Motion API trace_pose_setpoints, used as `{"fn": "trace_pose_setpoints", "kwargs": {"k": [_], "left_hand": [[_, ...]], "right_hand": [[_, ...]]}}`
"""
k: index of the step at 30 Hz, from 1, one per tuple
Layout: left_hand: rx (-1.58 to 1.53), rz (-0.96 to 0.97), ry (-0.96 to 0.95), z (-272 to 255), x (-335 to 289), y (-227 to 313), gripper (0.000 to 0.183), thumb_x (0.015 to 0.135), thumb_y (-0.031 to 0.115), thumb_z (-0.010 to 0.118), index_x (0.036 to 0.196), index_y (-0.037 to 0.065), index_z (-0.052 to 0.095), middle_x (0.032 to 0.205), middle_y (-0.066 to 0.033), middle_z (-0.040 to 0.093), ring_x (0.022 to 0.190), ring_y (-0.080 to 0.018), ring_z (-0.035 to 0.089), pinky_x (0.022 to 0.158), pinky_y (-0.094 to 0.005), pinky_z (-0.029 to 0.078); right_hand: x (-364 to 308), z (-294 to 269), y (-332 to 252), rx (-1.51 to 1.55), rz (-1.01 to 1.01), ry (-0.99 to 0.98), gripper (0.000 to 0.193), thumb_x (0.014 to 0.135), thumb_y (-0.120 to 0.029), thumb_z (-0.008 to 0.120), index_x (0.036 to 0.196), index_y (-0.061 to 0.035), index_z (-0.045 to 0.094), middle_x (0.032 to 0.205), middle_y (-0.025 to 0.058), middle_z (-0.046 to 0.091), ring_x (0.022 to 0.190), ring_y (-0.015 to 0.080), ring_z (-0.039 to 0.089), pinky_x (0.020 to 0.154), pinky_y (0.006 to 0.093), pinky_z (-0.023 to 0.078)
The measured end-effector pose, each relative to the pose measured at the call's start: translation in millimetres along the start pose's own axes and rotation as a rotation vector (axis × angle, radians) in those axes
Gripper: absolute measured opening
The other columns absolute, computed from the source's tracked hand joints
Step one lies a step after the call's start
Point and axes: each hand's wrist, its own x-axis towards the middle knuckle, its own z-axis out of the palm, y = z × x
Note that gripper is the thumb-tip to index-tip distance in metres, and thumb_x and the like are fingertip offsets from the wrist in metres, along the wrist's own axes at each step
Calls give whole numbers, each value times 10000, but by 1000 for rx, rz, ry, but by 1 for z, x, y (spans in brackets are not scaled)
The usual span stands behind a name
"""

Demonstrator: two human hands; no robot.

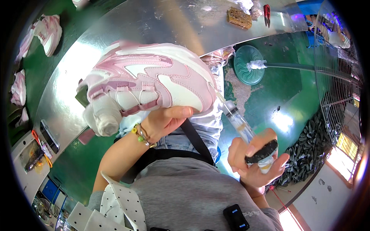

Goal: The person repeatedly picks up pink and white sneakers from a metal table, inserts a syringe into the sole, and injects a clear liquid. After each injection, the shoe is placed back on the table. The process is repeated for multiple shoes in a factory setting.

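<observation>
A pink and white sneaker (154,77) is held up before me, its side facing me and white stuffing (106,117) bulging from its opening. My left hand (165,121) grips the shoe from below, thumb on the upper near the toe. In my right hand (256,154) is a clear syringe (241,125) with a dark band round its rear end. Its tip meets, or comes very close to, the seam between upper and sole at the toe end. Part of the left fingers is hidden by the shoe.
A metal worktable (162,27) curves behind the shoe, with a brown sponge-like block (239,18) and red snips (267,15) on it. More pink sneakers (50,34) sit at far left. A phone (49,136) lies at left. A fan cage (335,69) and piled dark pieces (308,150) are at right.
</observation>
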Motion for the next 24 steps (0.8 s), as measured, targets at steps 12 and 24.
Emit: {"fn": "trace_pose_setpoints", "kwargs": {"k": [12, 24], "left_hand": [[176, 196, -75, -11, 32, 4, 487, 678, -103, 617, 1122, 55, 494, 1079, -85, 559, 1042, -200, 531, 895, -317, 455], [-94, 118, -9, 8, 25, 11, 394, 732, -85, 571, 1105, 29, 514, 1066, -87, 576, 1030, -205, 547, 926, -331, 439]], "right_hand": [[22, 14, -1, 2, 17, -11, 716, 787, -709, 322, 890, -10, 439, 546, 34, 415, 453, 115, 433, 444, 233, 361], [9, 11, -3, 9, -38, 51, 656, 810, -644, 401, 864, 4, 495, 605, 80, 495, 444, 152, 451, 422, 277, 366]]}}
